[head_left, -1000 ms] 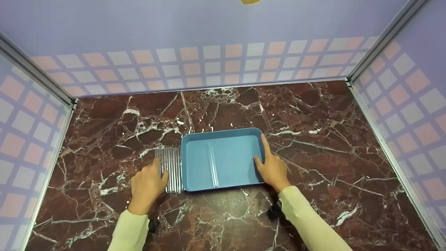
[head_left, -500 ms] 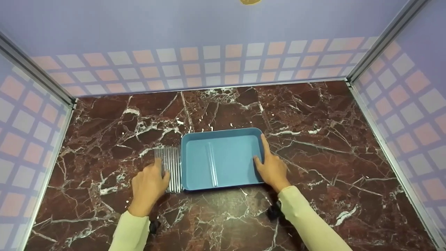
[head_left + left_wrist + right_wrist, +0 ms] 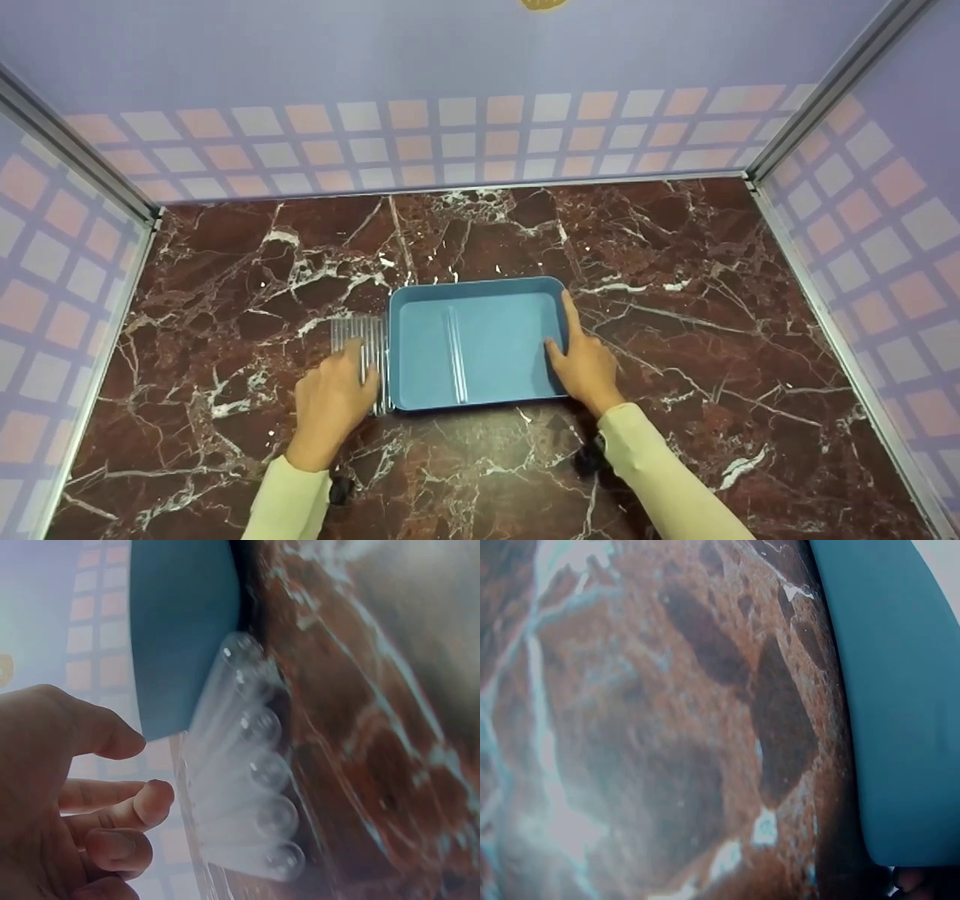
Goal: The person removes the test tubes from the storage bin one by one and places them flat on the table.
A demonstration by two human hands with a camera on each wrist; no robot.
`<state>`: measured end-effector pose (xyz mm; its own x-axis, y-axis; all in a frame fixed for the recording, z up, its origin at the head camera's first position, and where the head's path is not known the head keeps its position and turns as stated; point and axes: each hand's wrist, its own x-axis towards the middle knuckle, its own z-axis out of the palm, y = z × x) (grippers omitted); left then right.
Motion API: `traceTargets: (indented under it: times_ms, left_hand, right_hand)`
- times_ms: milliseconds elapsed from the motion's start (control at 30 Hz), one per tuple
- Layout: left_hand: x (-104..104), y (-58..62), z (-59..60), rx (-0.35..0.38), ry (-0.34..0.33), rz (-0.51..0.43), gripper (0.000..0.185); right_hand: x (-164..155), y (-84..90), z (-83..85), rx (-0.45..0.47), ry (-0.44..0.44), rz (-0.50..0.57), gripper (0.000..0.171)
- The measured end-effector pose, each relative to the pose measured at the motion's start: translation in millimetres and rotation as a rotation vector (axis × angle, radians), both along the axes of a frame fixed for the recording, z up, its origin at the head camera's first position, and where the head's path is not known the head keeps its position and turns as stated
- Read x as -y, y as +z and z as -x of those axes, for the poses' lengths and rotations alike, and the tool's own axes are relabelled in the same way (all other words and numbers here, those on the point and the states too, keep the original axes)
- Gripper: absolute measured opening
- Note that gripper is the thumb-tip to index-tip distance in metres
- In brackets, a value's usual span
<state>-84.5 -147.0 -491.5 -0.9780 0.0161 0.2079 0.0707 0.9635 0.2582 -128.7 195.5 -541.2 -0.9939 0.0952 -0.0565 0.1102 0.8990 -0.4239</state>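
A blue rectangular tray (image 3: 510, 345) lies on the marbled tabletop, and a pair of clear tubes (image 3: 457, 356) lies lengthwise inside its left part. Against the tray's left side is a row of several clear test tubes (image 3: 366, 330), their rounded ends (image 3: 271, 771) facing the left wrist camera. My left hand (image 3: 334, 397) is over this row, thumb and loosely bent fingers apart with nothing between them. My right hand (image 3: 589, 371) grips the tray's right wall, thumb inside and fingers along the outside. In the right wrist view the tray's outer wall (image 3: 900, 720) shows, with that hand mostly hidden below.
Purple panels with pink and white squares enclose the back (image 3: 480, 135) and both sides. Metal strips run along the tabletop's edges. Dark red veined tabletop (image 3: 480, 465) extends in front of the tray and to either side.
My left hand has shifted slightly right over the row of test tubes, closer to the tray. My right hand and the tray stay in place.
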Motion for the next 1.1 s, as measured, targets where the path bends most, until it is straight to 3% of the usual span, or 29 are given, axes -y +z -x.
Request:
traceTargets:
  times_ms: [500,1100]
  left_hand:
    - [-25.8,2.2,4.3,-0.044,-0.058,-0.005,0.036]
    - [-54.7,4.3,9.0,-0.042,-0.136,-0.028,0.037]
  right_hand:
    - [1.2,1.2,0.6,0.019,-0.006,0.000,0.080]
    - [0.5,2.3,1.2,0.033,-0.010,0.000,0.081]
